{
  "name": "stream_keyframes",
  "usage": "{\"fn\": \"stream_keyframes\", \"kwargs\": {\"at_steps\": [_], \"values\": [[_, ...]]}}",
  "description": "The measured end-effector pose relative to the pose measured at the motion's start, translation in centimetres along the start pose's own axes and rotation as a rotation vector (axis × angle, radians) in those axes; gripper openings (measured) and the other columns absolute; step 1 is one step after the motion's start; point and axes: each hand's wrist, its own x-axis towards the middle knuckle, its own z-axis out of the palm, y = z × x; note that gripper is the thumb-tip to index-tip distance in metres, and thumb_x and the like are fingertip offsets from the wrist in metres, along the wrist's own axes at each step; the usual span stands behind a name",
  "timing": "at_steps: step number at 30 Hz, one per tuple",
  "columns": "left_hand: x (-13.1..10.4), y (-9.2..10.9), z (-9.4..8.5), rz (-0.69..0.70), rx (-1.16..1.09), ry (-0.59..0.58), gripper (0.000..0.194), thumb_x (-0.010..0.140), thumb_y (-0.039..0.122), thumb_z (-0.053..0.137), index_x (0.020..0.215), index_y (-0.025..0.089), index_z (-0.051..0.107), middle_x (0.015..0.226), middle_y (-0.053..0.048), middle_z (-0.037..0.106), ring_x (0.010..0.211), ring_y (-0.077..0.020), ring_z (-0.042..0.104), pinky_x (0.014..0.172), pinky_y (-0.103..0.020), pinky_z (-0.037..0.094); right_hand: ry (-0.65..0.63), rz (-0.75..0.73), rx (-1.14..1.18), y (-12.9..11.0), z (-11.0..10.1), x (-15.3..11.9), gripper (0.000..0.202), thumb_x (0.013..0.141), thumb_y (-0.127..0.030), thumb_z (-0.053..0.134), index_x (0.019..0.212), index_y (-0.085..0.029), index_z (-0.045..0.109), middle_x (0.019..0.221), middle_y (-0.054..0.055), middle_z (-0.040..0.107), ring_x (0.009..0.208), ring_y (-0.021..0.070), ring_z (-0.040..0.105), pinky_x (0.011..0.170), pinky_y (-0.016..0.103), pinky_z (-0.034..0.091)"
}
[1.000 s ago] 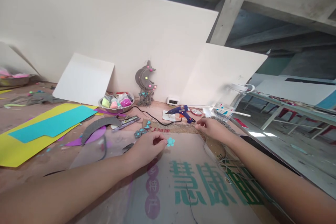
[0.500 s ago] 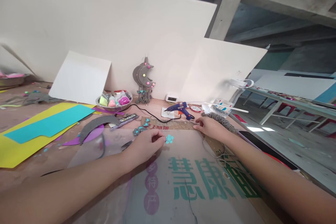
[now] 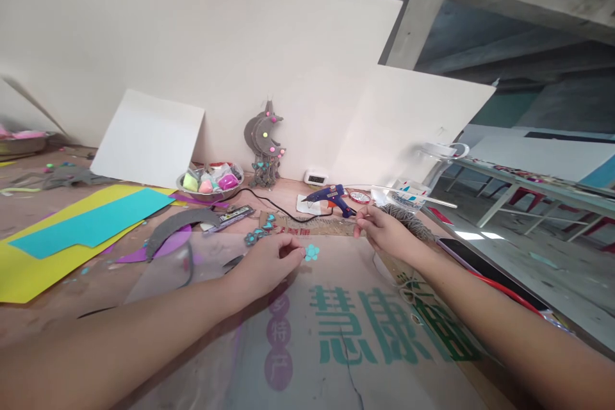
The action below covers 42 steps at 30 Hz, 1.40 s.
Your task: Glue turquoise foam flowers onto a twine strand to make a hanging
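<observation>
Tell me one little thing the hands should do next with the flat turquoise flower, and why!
Perhaps the right hand should reach for the blue plastic glue gun. It lies just beyond those fingertips, which show nothing clearly held, while the left hand has the flat turquoise flower by its edge.

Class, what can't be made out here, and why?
- Head view: whether the left hand holds the blue flower; fingers hide contact.
- Head view: whether the right hand holds anything; too small.
- Head view: digits on the clock; too small.
- Head view: rest of the far-left bowl; edge crops it.
</observation>
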Motion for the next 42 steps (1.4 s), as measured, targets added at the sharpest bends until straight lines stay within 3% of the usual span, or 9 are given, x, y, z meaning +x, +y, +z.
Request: {"fn": "stream_keyframes", "kwargs": {"at_steps": [3, 6, 9, 12, 20, 29, 34, 37, 42], "values": [[-0.1, 0.4, 0.0, -0.014, 0.012, 0.007, 0.024, 0.078, 0.040, 0.044, 0.071, 0.018, 0.052, 0.055, 0.004, 0.050, 0.046, -0.0086, 0.042, 0.042, -0.019, 0.031, -0.133, 0.023, 0.331, -1.9, 0.3, -1.0, 0.015, 0.081, -0.032, 0.042, 0.089, -0.019, 0.041, 0.058, -0.005, 0.053, 0.036, 0.0070, 0.039, 0.037, 0.020, 0.031], [-0.1, 0.6, 0.0, -0.019, 0.020, -0.005, 0.025, 0.079, 0.039, 0.044, 0.069, 0.018, 0.050, 0.055, 0.003, 0.051, 0.045, -0.0084, 0.042, 0.041, -0.019, 0.030, -0.215, -0.023, 0.481, -3.3, 0.8, -2.0, 0.029, 0.077, -0.030, 0.052, 0.101, -0.017, 0.043, 0.064, -0.002, 0.058, 0.046, 0.0088, 0.048, 0.045, 0.022, 0.040], [-0.2, 0.8, 0.0, -0.002, 0.028, 0.008, 0.024, 0.079, 0.039, 0.043, 0.068, 0.018, 0.048, 0.055, 0.003, 0.051, 0.045, -0.0083, 0.042, 0.041, -0.018, 0.031, -0.169, -0.046, 0.449, -4.0, 1.9, -2.9, 0.032, 0.076, -0.030, 0.056, 0.104, -0.017, 0.048, 0.076, 0.004, 0.065, 0.055, 0.0111, 0.055, 0.057, 0.027, 0.047], [-0.3, 0.9, 0.0, 0.008, 0.024, 0.021, 0.025, 0.079, 0.039, 0.043, 0.067, 0.018, 0.048, 0.055, 0.003, 0.050, 0.045, -0.0084, 0.042, 0.042, -0.019, 0.031, -0.067, -0.057, 0.415, -3.9, 3.3, -3.7, 0.020, 0.077, -0.034, 0.055, 0.088, -0.016, 0.054, 0.074, 0.005, 0.065, 0.062, 0.0139, 0.058, 0.063, 0.030, 0.048], [-0.1, 0.5, 0.0, -0.011, -0.016, -0.006, 0.027, 0.079, 0.042, 0.043, 0.070, 0.018, 0.049, 0.053, 0.003, 0.049, 0.043, -0.0087, 0.042, 0.041, -0.020, 0.031, 0.162, -0.193, 0.213, -4.8, 4.4, -5.7, 0.019, 0.083, -0.038, 0.048, 0.080, -0.021, 0.057, 0.065, 0.000, 0.052, 0.060, 0.0137, 0.048, 0.055, 0.025, 0.039], [0.1, 0.1, 0.0, -0.006, -0.009, 0.005, 0.027, 0.078, 0.043, 0.045, 0.071, 0.018, 0.050, 0.053, 0.004, 0.048, 0.044, -0.0084, 0.042, 0.042, -0.020, 0.032, 0.010, -0.203, 0.216, -6.5, 4.6, -6.6, 0.022, 0.086, -0.034, 0.044, 0.076, -0.021, 0.059, 0.062, -0.001, 0.054, 0.059, 0.0129, 0.049, 0.054, 0.023, 0.039], [0.2, 0.1, 0.0, 0.004, -0.018, 0.020, 0.028, 0.077, 0.044, 0.047, 0.070, 0.017, 0.050, 0.054, 0.004, 0.049, 0.044, -0.0082, 0.043, 0.042, -0.020, 0.032, 0.045, -0.247, 0.251, -6.3, 4.7, -6.4, 0.019, 0.085, -0.032, 0.046, 0.079, -0.022, 0.062, 0.076, 0.002, 0.062, 0.072, 0.0154, 0.055, 0.064, 0.026, 0.044], [0.2, 0.1, 0.0, -0.013, -0.045, 0.013, 0.028, 0.076, 0.044, 0.047, 0.071, 0.017, 0.050, 0.054, 0.004, 0.048, 0.043, -0.0082, 0.041, 0.041, -0.020, 0.032, 0.004, -0.160, 0.370, -6.0, 4.8, -6.4, 0.018, 0.084, -0.034, 0.048, 0.086, -0.022, 0.062, 0.082, 0.002, 0.064, 0.060, 0.0125, 0.056, 0.058, 0.026, 0.046], [0.1, -0.1, 0.0, -0.014, -0.066, 0.006, 0.027, 0.078, 0.045, 0.046, 0.072, 0.018, 0.049, 0.051, 0.005, 0.045, 0.041, -0.0078, 0.039, 0.039, -0.019, 0.032, -0.084, -0.142, 0.507, -5.7, 5.1, -6.5, 0.023, 0.086, -0.033, 0.043, 0.094, -0.020, 0.059, 0.068, 0.000, 0.057, 0.059, 0.0120, 0.054, 0.058, 0.024, 0.045]]}}
